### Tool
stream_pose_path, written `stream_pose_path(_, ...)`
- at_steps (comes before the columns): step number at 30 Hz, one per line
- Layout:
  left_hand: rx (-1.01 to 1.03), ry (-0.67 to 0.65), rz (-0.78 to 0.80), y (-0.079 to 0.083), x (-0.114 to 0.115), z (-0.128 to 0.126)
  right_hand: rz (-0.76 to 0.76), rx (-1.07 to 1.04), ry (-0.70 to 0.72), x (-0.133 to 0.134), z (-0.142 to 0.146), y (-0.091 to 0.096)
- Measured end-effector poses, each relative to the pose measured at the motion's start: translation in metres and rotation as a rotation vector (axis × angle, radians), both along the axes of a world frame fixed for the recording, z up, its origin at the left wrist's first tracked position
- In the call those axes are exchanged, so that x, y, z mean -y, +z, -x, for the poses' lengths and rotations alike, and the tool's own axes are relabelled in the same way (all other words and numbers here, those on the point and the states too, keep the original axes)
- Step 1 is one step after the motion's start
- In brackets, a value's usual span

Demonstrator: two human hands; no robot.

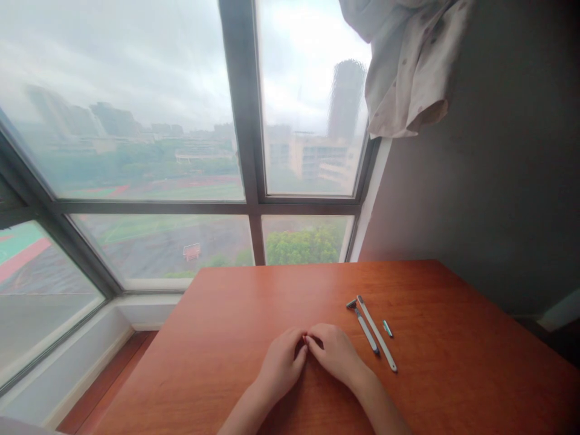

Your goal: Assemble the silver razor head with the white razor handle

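Observation:
My left hand [284,356] and my right hand [333,352] meet at their fingertips just above the wooden table [235,320]. Thumbs and forefingers of both are pinched together; a tiny reddish spot shows between them, too small to name. To the right of my right hand lies a razor [366,329] with a dark head at its far end. Beside it, nearly parallel, is a slim white toothbrush [378,336]. A short teal and white piece [388,328], perhaps a cap, lies a little farther right.
The table's far edge runs close to large windows with dark frames [256,208]. A grey wall [453,181] rises on the right. Light spotted cloth [408,72] hangs at upper right, above the table. Reddish floor [106,374] shows beyond the left edge.

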State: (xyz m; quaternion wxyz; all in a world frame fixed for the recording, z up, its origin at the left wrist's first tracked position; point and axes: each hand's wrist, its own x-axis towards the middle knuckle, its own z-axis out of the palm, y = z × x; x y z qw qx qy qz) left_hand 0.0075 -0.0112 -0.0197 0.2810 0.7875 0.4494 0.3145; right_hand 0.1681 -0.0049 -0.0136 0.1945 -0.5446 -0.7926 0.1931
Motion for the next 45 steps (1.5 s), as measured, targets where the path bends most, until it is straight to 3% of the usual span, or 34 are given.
stream_pose_path(45,-0.006,0.007,0.006,-0.0019,-0.0012,0.0002,-0.04,-0.024,0.042,0.001,-0.0035,-0.0001)
